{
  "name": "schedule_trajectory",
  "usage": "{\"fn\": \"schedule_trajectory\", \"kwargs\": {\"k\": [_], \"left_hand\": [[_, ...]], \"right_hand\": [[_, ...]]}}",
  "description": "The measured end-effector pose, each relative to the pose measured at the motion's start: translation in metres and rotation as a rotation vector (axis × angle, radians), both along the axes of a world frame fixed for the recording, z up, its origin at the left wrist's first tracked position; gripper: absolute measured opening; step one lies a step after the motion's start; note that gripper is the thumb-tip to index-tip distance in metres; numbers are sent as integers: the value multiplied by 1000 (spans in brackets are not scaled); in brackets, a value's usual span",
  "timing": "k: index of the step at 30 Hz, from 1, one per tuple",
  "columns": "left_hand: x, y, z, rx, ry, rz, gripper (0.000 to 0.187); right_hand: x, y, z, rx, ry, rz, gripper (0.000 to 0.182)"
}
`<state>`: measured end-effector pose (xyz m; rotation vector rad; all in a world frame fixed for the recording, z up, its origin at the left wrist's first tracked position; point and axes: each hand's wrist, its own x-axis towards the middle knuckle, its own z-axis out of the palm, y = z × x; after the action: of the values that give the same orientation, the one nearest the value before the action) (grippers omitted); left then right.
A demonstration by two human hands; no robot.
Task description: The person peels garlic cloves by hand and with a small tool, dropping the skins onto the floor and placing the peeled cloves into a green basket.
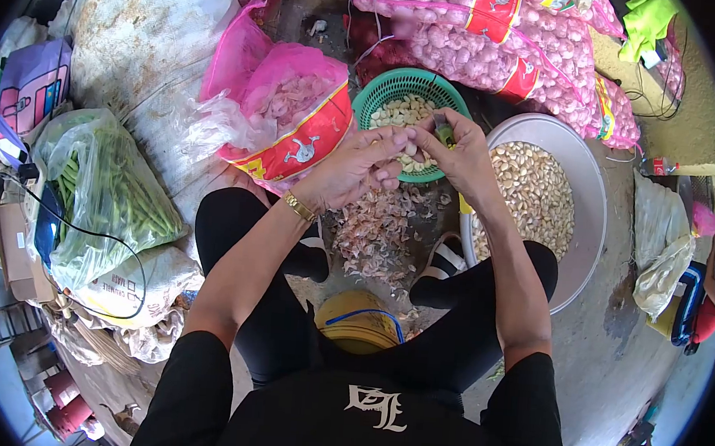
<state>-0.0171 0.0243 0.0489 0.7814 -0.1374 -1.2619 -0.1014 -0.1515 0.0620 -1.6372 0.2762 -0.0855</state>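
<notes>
White sack (104,295) at left, printed "MASH". Pink net bag (248,62) gapes open; red label (274,164) shows white bird (302,150). Left hand (355,169) curled, fingers pinching likely garlic clove (411,150) above green basket (365,93), presumably placed for catching. Right hand (466,161) grips green tool (444,134), perhaps knife. Basin (595,202) of cloves (534,194) at right, seemingly for easy reach.

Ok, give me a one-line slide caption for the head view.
Left hand and right hand close together over a green basket of peeled garlic cloves, a basin of cloves alongside.
</notes>
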Motion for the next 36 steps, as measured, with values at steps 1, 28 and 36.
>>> {"fn": "schedule_trajectory", "kwargs": {"k": [1, 28, 36], "left_hand": [[1, 0, -3, -1, 0, -1, 24], [18, 0, -11, -72, 187, 408, 18], [0, -9, -14, -144, 54, 283, 13]], "right_hand": [[2, 0, -2, -32, -36, -26, 19], [-1, 24, 0, 7, -246, -112, 13], [5, 24, -10, -327, -463, -271, 13]]}}
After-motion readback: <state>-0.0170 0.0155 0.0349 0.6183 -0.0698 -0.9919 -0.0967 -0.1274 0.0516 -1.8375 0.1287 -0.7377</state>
